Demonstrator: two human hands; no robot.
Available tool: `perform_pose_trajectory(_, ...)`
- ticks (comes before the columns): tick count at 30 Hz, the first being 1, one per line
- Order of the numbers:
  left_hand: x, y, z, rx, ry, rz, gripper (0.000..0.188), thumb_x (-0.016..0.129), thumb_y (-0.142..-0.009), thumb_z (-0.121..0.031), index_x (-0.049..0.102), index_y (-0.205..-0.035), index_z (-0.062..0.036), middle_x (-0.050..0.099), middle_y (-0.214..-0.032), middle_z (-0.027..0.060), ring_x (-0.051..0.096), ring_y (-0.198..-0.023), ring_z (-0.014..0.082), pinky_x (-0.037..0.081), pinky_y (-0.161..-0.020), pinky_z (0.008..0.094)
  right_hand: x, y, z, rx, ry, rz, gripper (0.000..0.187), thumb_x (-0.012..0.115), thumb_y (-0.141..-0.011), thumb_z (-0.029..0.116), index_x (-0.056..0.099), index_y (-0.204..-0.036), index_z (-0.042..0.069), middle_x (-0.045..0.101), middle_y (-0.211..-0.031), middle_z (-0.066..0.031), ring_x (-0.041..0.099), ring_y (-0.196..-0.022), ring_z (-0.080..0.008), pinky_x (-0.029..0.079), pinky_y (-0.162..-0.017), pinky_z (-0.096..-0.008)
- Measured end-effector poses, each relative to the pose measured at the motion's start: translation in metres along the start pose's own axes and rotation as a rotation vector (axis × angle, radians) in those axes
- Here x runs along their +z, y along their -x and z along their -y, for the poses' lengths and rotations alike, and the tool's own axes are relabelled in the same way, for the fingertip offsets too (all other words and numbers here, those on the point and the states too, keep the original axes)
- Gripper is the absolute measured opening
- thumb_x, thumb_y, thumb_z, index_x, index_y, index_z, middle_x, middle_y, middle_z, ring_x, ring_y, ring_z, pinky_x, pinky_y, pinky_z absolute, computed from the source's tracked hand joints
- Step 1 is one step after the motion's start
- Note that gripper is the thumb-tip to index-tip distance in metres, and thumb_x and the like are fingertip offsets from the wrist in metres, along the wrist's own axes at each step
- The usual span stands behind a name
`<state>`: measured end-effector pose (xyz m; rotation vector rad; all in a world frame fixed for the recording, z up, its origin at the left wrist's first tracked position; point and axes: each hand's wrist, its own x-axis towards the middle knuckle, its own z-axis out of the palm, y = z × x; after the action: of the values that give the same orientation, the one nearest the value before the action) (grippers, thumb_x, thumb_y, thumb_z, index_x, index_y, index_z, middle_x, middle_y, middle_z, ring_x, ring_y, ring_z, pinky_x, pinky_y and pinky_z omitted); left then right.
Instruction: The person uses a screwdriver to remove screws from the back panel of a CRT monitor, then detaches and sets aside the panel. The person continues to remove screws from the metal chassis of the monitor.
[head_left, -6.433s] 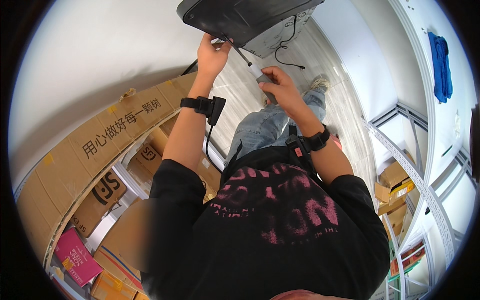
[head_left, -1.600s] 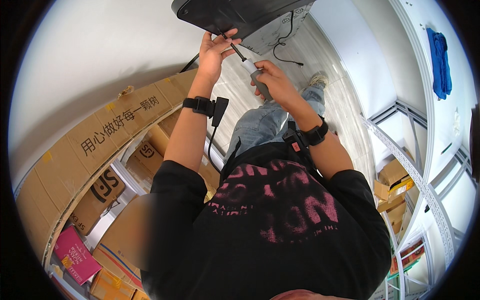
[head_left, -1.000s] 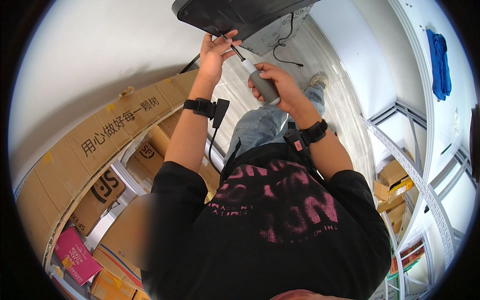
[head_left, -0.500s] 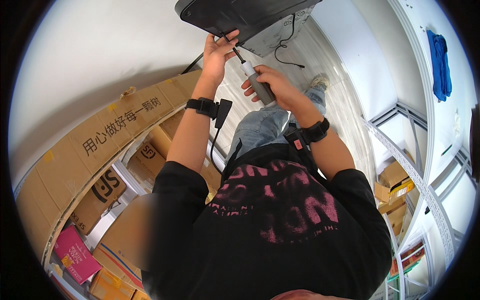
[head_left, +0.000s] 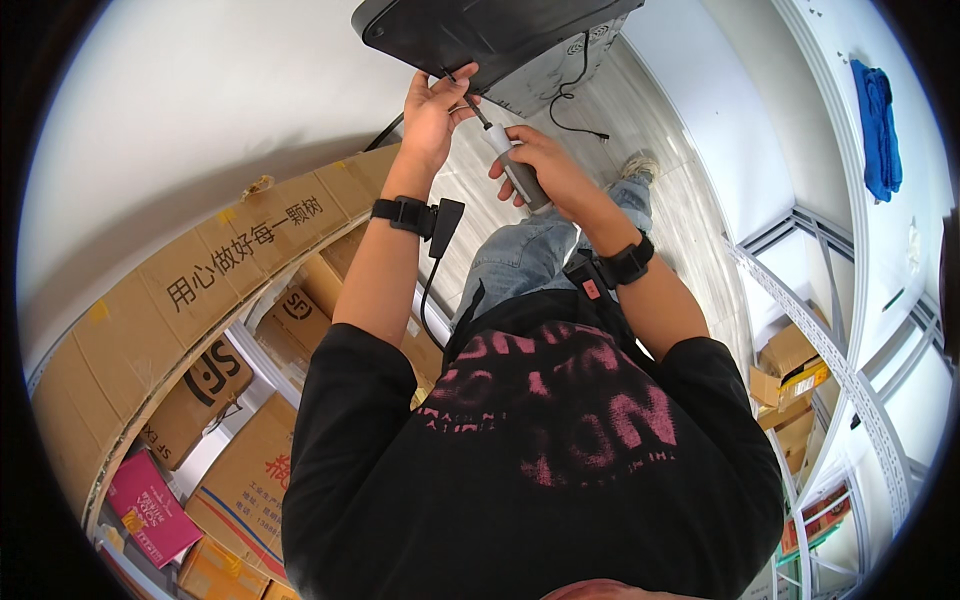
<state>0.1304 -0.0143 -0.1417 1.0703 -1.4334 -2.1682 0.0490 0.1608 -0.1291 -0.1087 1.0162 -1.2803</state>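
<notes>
In my right hand [head_left: 552, 168] is a grey and white electric screwdriver [head_left: 521, 176], its thick handle wrapped by my fingers. A long dark shaft [head_left: 478, 111] runs from it up and leftward to the edge of a black panel-shaped object [head_left: 470, 35]. My left hand [head_left: 434, 118] is at that edge, thumb and fingers closed around the upper part of the shaft. The very tip, and any screw there, cannot be made out. Beneath the black object is a light, speckled panel with vent holes [head_left: 530, 85].
A black cable [head_left: 566, 95] hangs from the vented panel to the floor. Cardboard boxes [head_left: 205, 380] fill a shelf on my left, behind a long cardboard strip [head_left: 245, 235]. At right are white metal shelving [head_left: 850, 375], an open carton [head_left: 790, 360] and a hanging blue cloth [head_left: 877, 130].
My right hand and the screwdriver have shifted very slightly, and its handle has turned a little in my grip. The left hand stays by the panel edge.
</notes>
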Motion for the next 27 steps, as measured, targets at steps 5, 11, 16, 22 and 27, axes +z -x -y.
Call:
perform_pose_trajectory(5,0.003,-0.001,-0.001,0.001,0.016,-0.018,0.034,0.06,-0.088,-0.007,0.044,-0.118,-0.0072,0.063,-0.114,0.012,0.062,-0.074,0.015,0.052,-0.063,0.0258,-0.002,-0.01,-0.022,-0.167,0.148,-0.097,0.048,0.059,-0.083,0.006,0.04,-0.127,-0.001,0.056,-0.096,-0.0089,0.057,-0.079,-0.0138,0.052,-0.061,-0.0275)
perform_pose_trajectory(11,0.003,0.0,-0.001,-0.004,0.014,-0.028,0.035,0.06,-0.088,-0.007,0.044,-0.118,-0.0074,0.063,-0.114,0.012,0.062,-0.074,0.0154,0.052,-0.062,0.0253,0.0,-0.008,-0.024,-0.209,0.233,-0.113,0.052,0.064,-0.081,0.006,0.041,-0.127,-0.001,0.053,-0.101,-0.0101,0.055,-0.086,-0.0143,0.053,-0.063,-0.0274)
perform_pose_trajectory(16,0.002,0.0,-0.001,-0.004,-0.003,-0.013,0.035,0.061,-0.087,-0.007,0.044,-0.118,-0.0082,0.063,-0.113,0.0109,0.063,-0.074,0.0143,0.051,-0.061,0.024,0.001,-0.007,-0.026,-0.219,0.289,-0.15,0.049,0.064,-0.082,0.006,0.042,-0.125,0.0,0.053,-0.1,-0.0099,0.055,-0.086,-0.0148,0.053,-0.062,-0.0274)
perform_pose_trajectory(22,0.002,0.0,-0.002,-0.009,-0.012,-0.017,0.034,0.061,-0.087,-0.007,0.045,-0.116,-0.0092,0.063,-0.113,0.0102,0.063,-0.074,0.0137,0.051,-0.06,0.0231,0.0,-0.005,-0.025,-0.217,0.28,-0.148,0.047,0.064,-0.082,0.006,0.043,-0.123,0.001,0.053,-0.098,-0.0087,0.054,-0.085,-0.0143,0.053,-0.062,-0.027)
perform_pose_trajectory(27,0.003,0.001,-0.003,-0.007,-0.01,-0.022,0.033,0.062,-0.087,-0.008,0.045,-0.115,-0.0092,0.064,-0.112,0.0101,0.063,-0.075,0.0136,0.051,-0.06,0.0232,-0.002,-0.005,-0.026,-0.219,0.271,-0.142,0.046,0.064,-0.082,0.006,0.044,-0.122,0.001,0.053,-0.098,-0.008,0.054,-0.085,-0.0138,0.052,-0.061,-0.0266)
